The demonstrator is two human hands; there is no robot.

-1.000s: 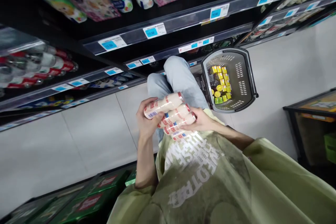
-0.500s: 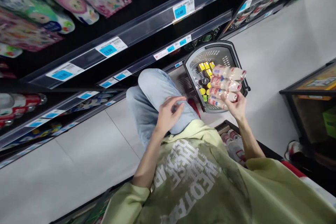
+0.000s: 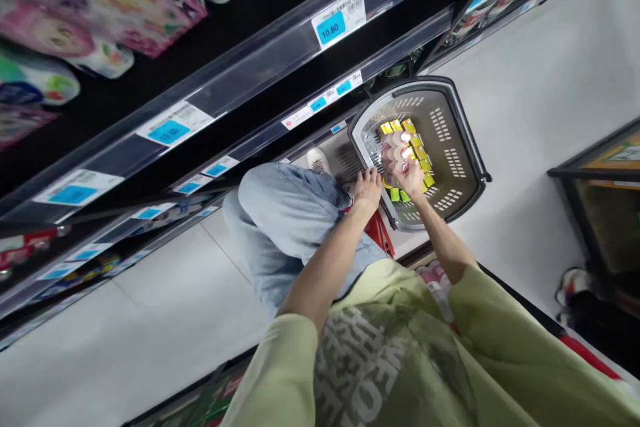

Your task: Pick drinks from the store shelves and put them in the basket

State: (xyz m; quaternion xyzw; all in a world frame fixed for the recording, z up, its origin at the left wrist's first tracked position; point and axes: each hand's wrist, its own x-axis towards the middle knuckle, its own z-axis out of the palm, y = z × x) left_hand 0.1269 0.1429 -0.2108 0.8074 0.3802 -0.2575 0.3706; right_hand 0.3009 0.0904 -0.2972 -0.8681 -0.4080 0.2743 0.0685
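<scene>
A shrink-wrapped pack of small white bottles with red caps (image 3: 394, 147) lies low inside a grey shopping basket (image 3: 457, 147) on the floor. My right hand (image 3: 413, 178) is closed on the pack's near end. Under and beside the pack are yellow and green drink cartons (image 3: 424, 161). My left hand (image 3: 368, 187) reaches to the basket's near left rim with its fingers spread, holding nothing. Between my arms is my bent knee in light jeans (image 3: 285, 220).
Dark store shelves with blue price tags (image 3: 331, 27) run along the left, with colourful packs on top. The basket's red handle (image 3: 377, 233) shows by my knee. A low black display (image 3: 600, 193) stands at the right. More bottles (image 3: 434, 277) lie under my right arm.
My right hand has carried the bottle pack from above the basket down into it. My left hand has moved from my knee to the basket's rim. The camera has leaned forward.
</scene>
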